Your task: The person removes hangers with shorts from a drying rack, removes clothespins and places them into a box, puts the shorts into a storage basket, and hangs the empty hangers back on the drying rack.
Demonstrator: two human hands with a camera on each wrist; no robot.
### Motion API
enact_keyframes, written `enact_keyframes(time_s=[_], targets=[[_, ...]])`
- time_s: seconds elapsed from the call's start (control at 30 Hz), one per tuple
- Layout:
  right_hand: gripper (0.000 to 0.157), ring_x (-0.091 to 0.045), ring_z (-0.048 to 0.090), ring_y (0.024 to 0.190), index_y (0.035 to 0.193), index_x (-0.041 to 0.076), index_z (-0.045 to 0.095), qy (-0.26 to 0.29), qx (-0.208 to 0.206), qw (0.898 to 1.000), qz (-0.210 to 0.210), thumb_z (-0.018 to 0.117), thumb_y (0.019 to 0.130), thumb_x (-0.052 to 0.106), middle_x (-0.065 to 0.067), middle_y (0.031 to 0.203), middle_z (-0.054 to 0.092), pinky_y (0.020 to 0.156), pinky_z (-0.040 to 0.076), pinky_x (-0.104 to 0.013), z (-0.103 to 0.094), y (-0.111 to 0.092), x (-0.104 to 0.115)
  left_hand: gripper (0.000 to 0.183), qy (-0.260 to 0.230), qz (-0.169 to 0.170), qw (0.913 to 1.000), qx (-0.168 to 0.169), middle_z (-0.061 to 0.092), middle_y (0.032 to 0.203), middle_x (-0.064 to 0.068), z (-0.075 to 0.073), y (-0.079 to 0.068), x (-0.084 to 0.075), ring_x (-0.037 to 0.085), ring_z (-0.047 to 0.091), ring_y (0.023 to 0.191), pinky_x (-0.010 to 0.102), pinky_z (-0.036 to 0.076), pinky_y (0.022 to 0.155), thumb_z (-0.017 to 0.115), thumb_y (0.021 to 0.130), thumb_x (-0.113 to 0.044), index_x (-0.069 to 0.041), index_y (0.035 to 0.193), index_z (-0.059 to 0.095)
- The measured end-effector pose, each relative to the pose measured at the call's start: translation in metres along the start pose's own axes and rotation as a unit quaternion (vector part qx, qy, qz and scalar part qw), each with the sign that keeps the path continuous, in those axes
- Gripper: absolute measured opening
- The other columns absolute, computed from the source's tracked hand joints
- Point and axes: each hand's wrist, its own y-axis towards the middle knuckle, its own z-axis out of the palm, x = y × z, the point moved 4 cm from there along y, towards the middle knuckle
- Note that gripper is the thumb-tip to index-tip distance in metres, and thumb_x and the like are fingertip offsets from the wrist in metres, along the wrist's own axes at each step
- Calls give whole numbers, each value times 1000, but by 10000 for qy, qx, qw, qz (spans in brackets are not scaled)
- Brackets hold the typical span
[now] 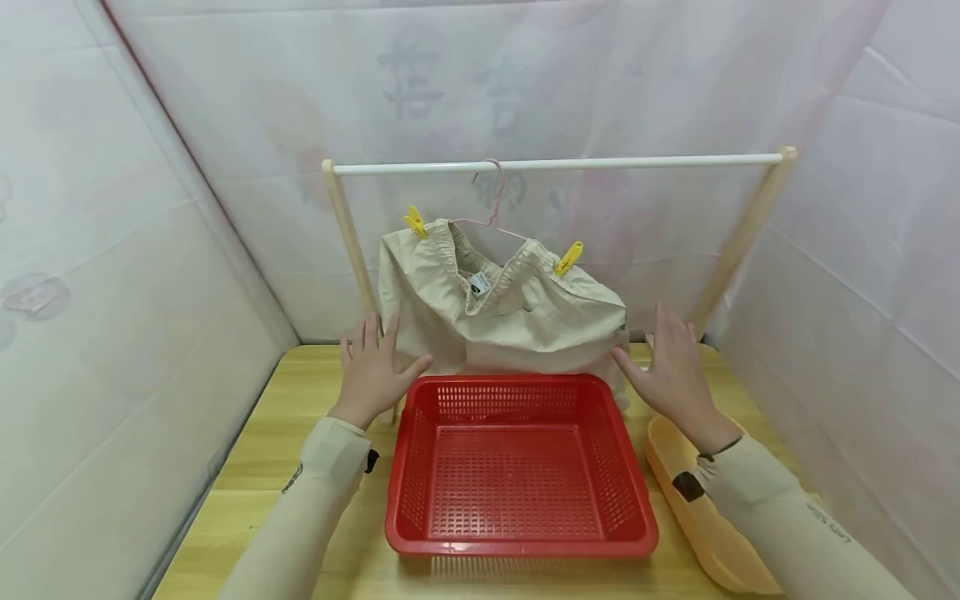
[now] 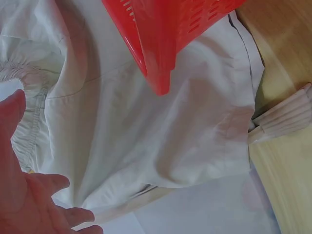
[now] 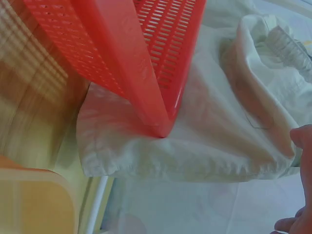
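Your left hand [image 1: 372, 371] and right hand [image 1: 675, 375] spread, released, flanking the shorts [image 1: 540, 325]. Basket [image 1: 525, 548] before you shows its slotted floor [image 1: 513, 483]; tray [image 1: 708, 533] lies partly hidden by your right sleeve [image 1: 772, 492].

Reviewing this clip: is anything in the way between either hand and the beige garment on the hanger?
Nothing visible stands between the left hand or right hand and the nearer side of the beige garment. The red basket stands before its lower middle, so it might hinder a low reach there.
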Motion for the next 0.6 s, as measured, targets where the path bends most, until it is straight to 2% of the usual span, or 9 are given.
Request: enact_keyframes(time_s=[0.23, 0.4, 0.5, 0.6], targets=[[96, -57, 22, 147, 160, -10, 13, 93, 122, 9998, 84, 67, 99, 42, -36, 162, 21, 121, 8, -67, 1, 1, 0, 99, -98, 23, 9999, -20, 4, 170, 25, 1, 0, 0, 45, 3, 156, 70, 1, 119, 51, 95, -73, -14, 166, 16], [94, -58, 26, 144, 159, -10, 16, 182, 113, 9997, 95, 66, 99, 42, -37, 159, 26, 115, 19, -71, -1, 6, 4, 97, -265, -16, 9996, -38, 5, 170, 25, 0, -2, 0, 45, 4, 156, 69, 4, 120, 54, 96, -69, -13, 166, 17], [92, -57, 30, 142, 160, -7, 16, 497, 110, 9984, 251, 65, 100, 43, -37, 158, 29, 110, 26, -73, -5, 10, 7, 95, -552, -72, 9984, -26, 5, 171, 23, 0, -2, 2, 45, 6, 156, 67, 6, 121, 56, 97, -66, -15, 167, 16], [86, -55, 33, 141, 160, -5, 21, 1060, 98, 9934, 434, 64, 102, 41, -34, 157, 34, 108, 30, -73, -10, 15, 10, 94, -1081, -135, 9940, 11, 7, 171, 22, 1, -3, 5, 47, 10, 155, 68, 14, 120, 56, 97, -66, -16, 167, 16]])
